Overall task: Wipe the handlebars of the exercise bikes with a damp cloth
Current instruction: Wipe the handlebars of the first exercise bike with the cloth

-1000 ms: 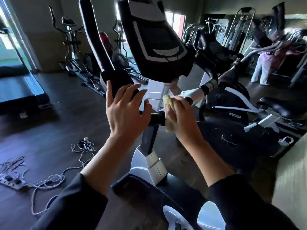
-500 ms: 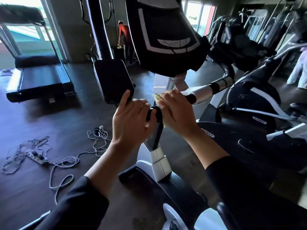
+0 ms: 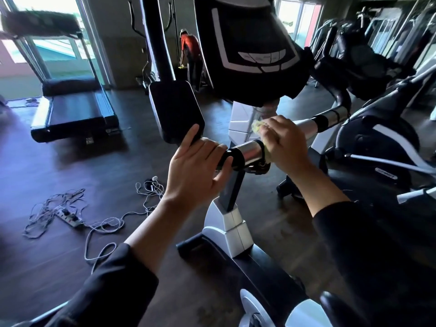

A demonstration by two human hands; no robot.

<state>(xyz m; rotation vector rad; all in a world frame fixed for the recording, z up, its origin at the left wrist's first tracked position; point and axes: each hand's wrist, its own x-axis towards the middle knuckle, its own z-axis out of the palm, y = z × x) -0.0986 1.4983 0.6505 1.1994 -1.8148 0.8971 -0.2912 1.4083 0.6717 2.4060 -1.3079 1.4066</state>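
Observation:
An exercise bike stands right in front of me, its black console (image 3: 254, 50) overhead. Its handlebar (image 3: 249, 152) runs across the middle, silver with black bands, and curves up to the right (image 3: 335, 114). My left hand (image 3: 195, 168) is wrapped around the bar's black left grip, index finger raised against a black pad (image 3: 174, 112). My right hand (image 3: 285, 142) presses a yellow cloth (image 3: 256, 126) onto the centre of the bar; most of the cloth is hidden under the fingers.
A treadmill (image 3: 73, 109) stands at the back left by the windows. A power strip with tangled white cables (image 3: 70, 215) lies on the dark floor at left. More bikes (image 3: 382, 142) crowd the right. A person in an orange top (image 3: 191, 55) bends over at the back.
My left hand has closed down onto the left grip. My right hand has slid the cloth to the right along the bar, uncovering a silver section. The view has swung left.

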